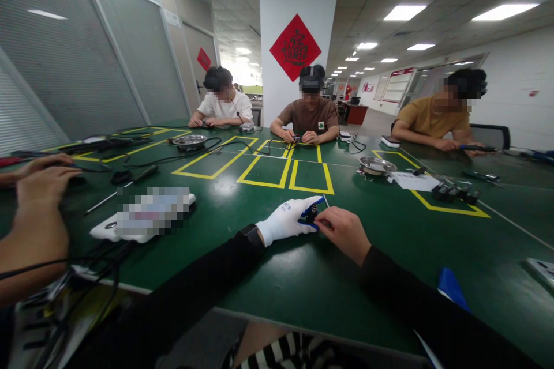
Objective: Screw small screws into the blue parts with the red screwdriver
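My left hand wears a white glove with blue on its fingers. It is closed around a small black cylindrical part, held just above the green table. My bare right hand comes in from the right, thumb and fingers pinched together against the near side of that part. Whatever lies between those fingertips is hidden. A thin pale rod sticks up beside the gloved fingertips; I cannot tell what it belongs to. The black part's exact kind is too small to make out.
A screwdriver and a white device lie on the left, near another person's arm. Metal bowls and black parts stand farther off. A blue glove lies by my right forearm. Several people sit around the table.
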The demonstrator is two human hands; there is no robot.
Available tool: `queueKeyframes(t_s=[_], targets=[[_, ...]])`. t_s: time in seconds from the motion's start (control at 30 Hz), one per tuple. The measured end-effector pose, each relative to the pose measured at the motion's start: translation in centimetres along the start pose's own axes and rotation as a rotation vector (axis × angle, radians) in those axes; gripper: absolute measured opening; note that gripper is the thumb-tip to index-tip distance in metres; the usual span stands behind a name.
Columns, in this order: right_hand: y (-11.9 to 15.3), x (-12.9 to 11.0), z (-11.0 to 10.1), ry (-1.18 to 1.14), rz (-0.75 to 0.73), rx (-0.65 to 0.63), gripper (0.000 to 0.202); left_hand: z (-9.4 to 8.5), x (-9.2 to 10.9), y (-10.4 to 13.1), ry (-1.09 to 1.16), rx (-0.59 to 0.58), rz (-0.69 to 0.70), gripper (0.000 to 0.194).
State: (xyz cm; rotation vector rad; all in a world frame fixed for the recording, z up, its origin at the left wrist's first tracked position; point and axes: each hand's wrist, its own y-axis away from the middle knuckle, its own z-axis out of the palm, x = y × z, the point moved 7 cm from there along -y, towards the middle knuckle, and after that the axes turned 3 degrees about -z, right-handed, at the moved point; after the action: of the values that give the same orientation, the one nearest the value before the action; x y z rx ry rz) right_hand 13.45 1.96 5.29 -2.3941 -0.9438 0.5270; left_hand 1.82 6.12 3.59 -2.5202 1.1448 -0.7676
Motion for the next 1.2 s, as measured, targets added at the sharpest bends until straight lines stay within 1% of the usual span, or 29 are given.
queueKeyframes(t_s=[0.13, 0.2, 0.33, 0.57, 0.67, 0.8, 0.87, 1.1, 1.2], targets=[[0.1, 1.9, -0.6, -0.174, 0.182, 0.095, 0.012, -0.1, 0.0, 0.0, -0.018, 0.002, -0.019, 0.078], [0.2, 2.8, -0.7, -0.230, 0.234, 0.132, 0.015, -0.1, 0.1, 0.0, -0.023, -0.007, -0.027, 0.080], [0.3, 3.5, -0.8, -0.290, 0.255, 0.153, 0.017, -0.3, 0.4, 0.1, -0.036, -0.019, -0.050, 0.073], [0.3, 3.3, -0.1, -0.352, 0.225, 0.067, 0.015, -0.5, 0.7, 0.0, -0.022, -0.006, -0.045, 0.064], [0.4, 4.0, 0.1, -0.400, 0.254, 0.112, 0.016, -0.5, 0.8, 0.0, -0.008, 0.001, -0.040, 0.062], [0.6, 5.2, 0.3, -0.440, 0.320, 0.191, 0.035, -0.6, 0.7, 0.1, -0.012, 0.022, -0.037, 0.064], [0.8, 5.8, 0.5, -0.461, 0.358, 0.227, 0.038, -0.6, 0.7, 0.1, -0.017, 0.028, -0.029, 0.069], [1.4, 8.4, 1.6, -0.550, 0.544, 0.318, 0.032, -1.1, 0.7, 0.4, -0.025, 0.076, 0.022, 0.084], [1.6, 8.8, 1.9, -0.580, 0.596, 0.335, 0.027, -1.7, 0.8, 0.8, -0.002, 0.113, 0.060, 0.080]])
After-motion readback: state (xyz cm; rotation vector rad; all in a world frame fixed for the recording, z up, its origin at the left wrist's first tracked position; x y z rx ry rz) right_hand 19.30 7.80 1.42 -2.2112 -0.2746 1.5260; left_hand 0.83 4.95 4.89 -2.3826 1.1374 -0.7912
